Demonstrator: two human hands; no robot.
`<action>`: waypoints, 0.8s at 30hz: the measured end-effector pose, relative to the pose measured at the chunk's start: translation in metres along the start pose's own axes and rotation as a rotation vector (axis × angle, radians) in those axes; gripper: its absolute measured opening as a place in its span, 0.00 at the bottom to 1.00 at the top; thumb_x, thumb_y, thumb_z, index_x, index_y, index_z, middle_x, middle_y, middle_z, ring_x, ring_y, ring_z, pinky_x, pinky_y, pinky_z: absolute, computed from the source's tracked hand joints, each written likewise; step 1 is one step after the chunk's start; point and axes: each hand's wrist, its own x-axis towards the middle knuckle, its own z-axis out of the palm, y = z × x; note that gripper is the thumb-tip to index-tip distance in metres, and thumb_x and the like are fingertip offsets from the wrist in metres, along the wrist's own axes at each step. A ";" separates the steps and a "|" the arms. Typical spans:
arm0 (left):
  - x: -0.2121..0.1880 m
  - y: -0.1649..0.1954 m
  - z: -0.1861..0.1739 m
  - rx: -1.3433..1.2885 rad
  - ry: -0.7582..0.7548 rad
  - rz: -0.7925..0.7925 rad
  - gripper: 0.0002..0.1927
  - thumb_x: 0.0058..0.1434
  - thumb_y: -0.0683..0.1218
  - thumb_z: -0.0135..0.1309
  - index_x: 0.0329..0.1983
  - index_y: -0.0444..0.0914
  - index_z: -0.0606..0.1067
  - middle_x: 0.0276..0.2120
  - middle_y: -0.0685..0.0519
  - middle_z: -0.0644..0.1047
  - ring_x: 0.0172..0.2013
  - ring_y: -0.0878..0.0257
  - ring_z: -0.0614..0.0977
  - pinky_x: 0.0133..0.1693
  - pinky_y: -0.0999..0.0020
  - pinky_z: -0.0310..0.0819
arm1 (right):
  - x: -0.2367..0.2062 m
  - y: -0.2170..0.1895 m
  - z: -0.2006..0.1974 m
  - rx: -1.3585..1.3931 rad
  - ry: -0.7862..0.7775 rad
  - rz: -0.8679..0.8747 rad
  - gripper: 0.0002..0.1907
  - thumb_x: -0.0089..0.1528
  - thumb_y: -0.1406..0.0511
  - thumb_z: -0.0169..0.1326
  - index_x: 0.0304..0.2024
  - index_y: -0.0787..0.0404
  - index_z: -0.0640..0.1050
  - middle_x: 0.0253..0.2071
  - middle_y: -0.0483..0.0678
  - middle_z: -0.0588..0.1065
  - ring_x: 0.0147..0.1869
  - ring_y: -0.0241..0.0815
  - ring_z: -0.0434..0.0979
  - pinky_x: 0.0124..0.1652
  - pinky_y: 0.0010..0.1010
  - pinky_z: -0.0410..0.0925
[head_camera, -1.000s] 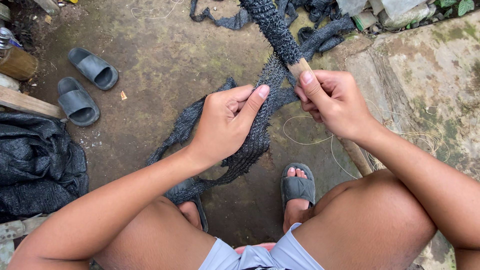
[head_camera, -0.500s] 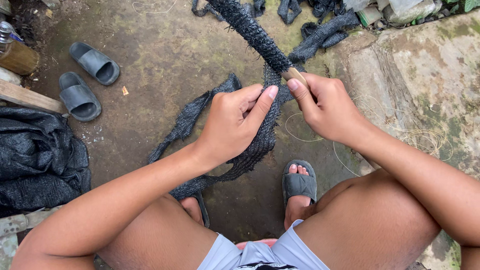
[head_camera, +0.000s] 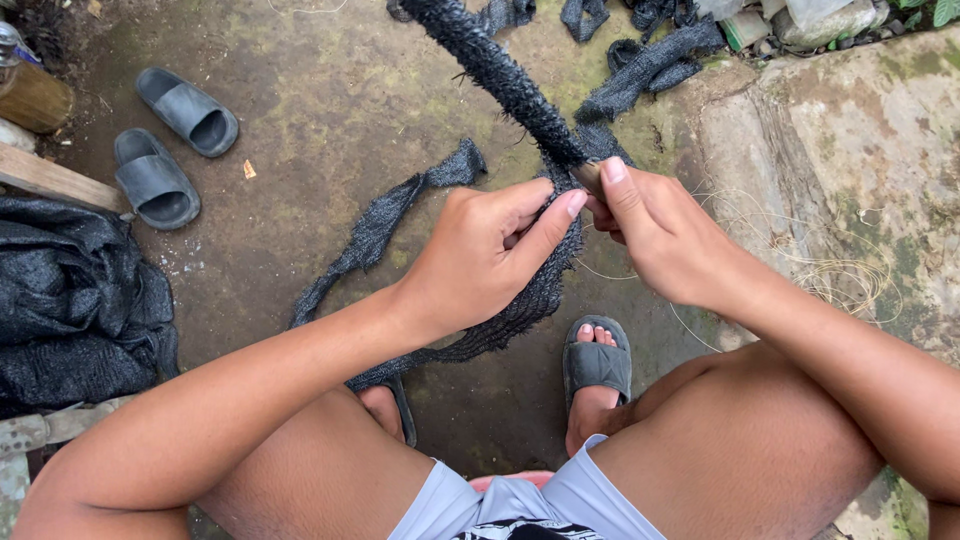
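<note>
Hands (head_camera: 590, 235) pinching black mesh strip (head_camera: 500, 70) around stick end (head_camera: 590, 178), grey slippers (head_camera: 170, 140) upper left.

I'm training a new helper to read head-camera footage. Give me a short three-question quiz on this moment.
1. True or false: both hands are on the black mesh strip.
2. Which lies nearest the pair of empty grey sandals? A) loose pale thread B) a piled black mesh sheet C) the stone slab
3. Fill in: the right hand pinches a stick wrapped tightly in black ____.

Key:
1. True: the left hand grips the strip where the right hand works it.
2. B: the black mesh sheet lies just below them.
3. Mesh: the wrapped stick runs up and away.
</note>
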 end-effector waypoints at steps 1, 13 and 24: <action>0.000 0.000 0.000 0.002 0.003 0.004 0.17 0.74 0.46 0.53 0.30 0.31 0.70 0.18 0.47 0.63 0.22 0.68 0.59 0.22 0.65 0.57 | 0.000 0.000 0.000 0.053 -0.023 0.029 0.29 0.75 0.51 0.29 0.33 0.64 0.70 0.24 0.46 0.66 0.29 0.40 0.63 0.32 0.35 0.63; -0.002 -0.007 0.002 0.008 -0.022 -0.018 0.19 0.73 0.45 0.53 0.27 0.31 0.67 0.16 0.48 0.62 0.21 0.69 0.59 0.22 0.64 0.54 | 0.012 0.005 -0.004 0.220 -0.170 0.072 0.15 0.67 0.57 0.53 0.35 0.62 0.77 0.27 0.38 0.73 0.31 0.27 0.67 0.31 0.23 0.63; 0.003 -0.021 0.006 0.038 0.017 -0.082 0.21 0.73 0.46 0.53 0.26 0.30 0.66 0.17 0.51 0.58 0.24 0.71 0.56 0.22 0.65 0.50 | 0.010 0.007 -0.007 0.165 0.010 -0.094 0.23 0.65 0.59 0.61 0.26 0.58 0.61 0.19 0.36 0.62 0.24 0.24 0.60 0.21 0.23 0.55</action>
